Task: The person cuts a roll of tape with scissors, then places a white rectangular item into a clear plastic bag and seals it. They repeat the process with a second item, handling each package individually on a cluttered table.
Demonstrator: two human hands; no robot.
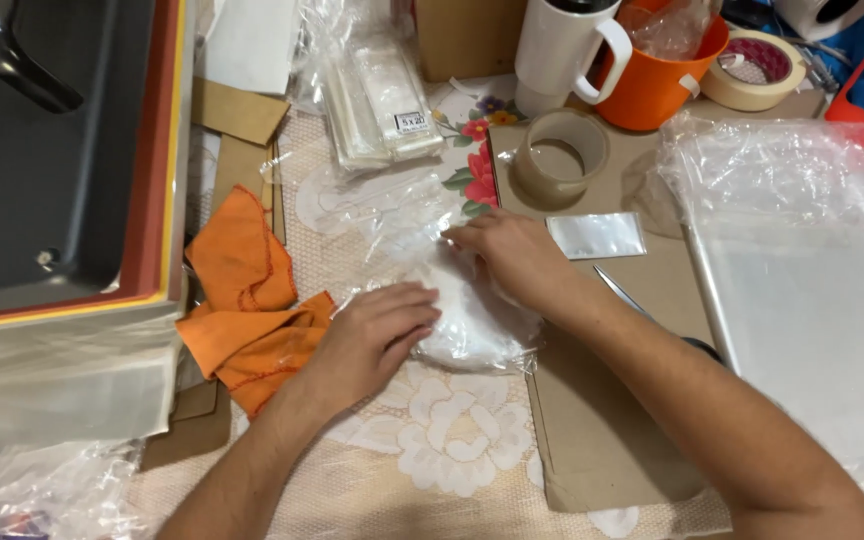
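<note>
A round white item wrapped in clear plastic film [472,325] lies on the lace tablecloth at the middle of the head view. My left hand [377,335] presses flat on its left side, fingers together and pointing right. My right hand [512,262] rests on its upper part, fingers curled onto the film's top edge. More crinkled clear film [392,205] spreads away from the item toward the back.
An orange cloth [247,300] lies left of my hands beside a dark machine with a red-yellow rim [157,170]. Behind are a tape roll [559,155], white mug [562,45], orange cup [657,80], a second tape roll [757,68], packs of clear bags [382,95]. Plastic sheets [812,280] cover the right; a small foil packet [597,235] and a metal blade [622,292] lie on cardboard [602,440].
</note>
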